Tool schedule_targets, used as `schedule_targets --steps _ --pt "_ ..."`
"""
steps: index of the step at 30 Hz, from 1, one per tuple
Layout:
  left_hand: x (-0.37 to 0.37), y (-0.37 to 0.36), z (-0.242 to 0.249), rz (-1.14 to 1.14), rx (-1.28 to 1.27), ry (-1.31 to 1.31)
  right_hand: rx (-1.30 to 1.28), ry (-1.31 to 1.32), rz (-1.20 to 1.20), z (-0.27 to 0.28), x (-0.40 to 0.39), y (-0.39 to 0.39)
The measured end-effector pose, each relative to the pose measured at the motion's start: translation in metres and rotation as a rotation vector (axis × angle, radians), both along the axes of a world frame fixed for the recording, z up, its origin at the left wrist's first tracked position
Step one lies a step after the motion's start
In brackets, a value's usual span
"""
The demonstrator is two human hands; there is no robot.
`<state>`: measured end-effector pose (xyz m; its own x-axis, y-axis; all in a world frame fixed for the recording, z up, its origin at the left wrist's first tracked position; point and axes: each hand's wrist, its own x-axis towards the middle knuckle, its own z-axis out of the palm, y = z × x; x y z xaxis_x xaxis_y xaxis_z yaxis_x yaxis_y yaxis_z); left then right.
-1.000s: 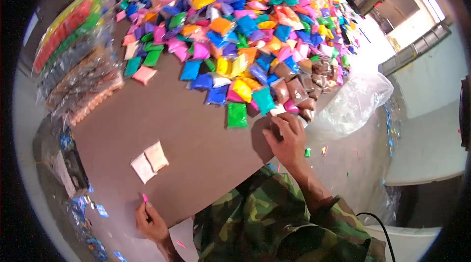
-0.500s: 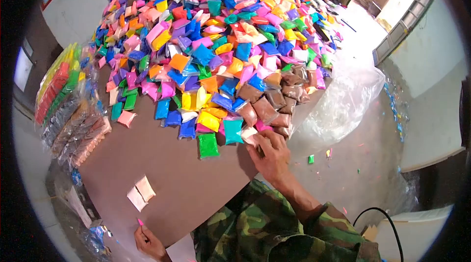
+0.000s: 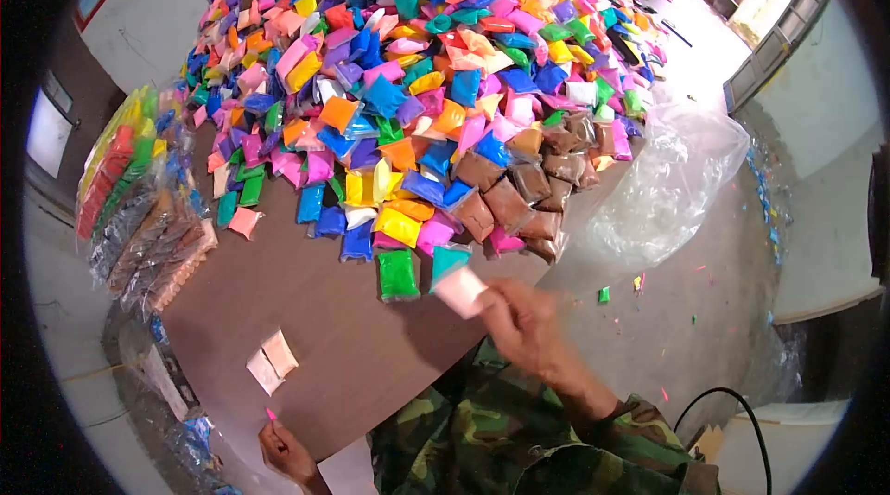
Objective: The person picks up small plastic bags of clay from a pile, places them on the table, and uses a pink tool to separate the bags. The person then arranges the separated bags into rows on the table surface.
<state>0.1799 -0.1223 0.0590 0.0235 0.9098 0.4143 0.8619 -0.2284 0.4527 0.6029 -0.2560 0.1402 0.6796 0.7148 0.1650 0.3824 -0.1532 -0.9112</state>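
My right hand [image 3: 528, 328] pinches a pale pink packet [image 3: 461, 292] by its edge, over the front of the table. The packet is blurred by motion and overlaps a teal packet [image 3: 450, 259] in this view. A green packet [image 3: 399, 274] lies just left of that. At the table's near left edge, my left hand [image 3: 287, 451] is closed with a small pink pointed thing [image 3: 271, 413] at its fingertips; its kind does not show. Two pale pink packets [image 3: 272, 362] lie side by side on the brown tabletop [image 3: 362, 347] above this hand.
A large heap of colourful packets [image 3: 417, 106] covers the far part of the table, with brown packets [image 3: 508, 205] at its front right. Bundled clear bags of packets [image 3: 148, 208] stand at the left. A clear plastic bag [image 3: 663, 194] hangs at the right edge.
My right hand has lifted the pale pink packet off the front of the heap and drawn it slightly toward me. My left hand stays near the table edge. The view has shifted slightly.
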Motion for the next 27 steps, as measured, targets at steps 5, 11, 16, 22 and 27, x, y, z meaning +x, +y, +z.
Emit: schedule_targets --steps 5,11,16,22,27 --pt "-0.023 0.004 -0.027 0.056 -0.022 -0.048 0.119 0.123 0.42 -0.023 -0.051 0.03" --pt "-0.009 -0.003 -0.002 0.058 -0.137 0.02 -0.206 -0.286 0.382 -0.033 -0.09 0.048" --pt "-0.004 -0.004 -0.002 0.036 -0.13 -0.023 -0.157 -0.469 0.336 -0.026 -0.071 0.038" --pt "0.005 -0.006 0.004 0.04 -0.032 -0.047 -0.011 -0.651 0.676 -0.038 -0.078 0.041" --pt "0.012 -0.007 0.009 0.012 -0.009 -0.099 -0.103 -0.671 0.722 -0.045 -0.087 0.041"
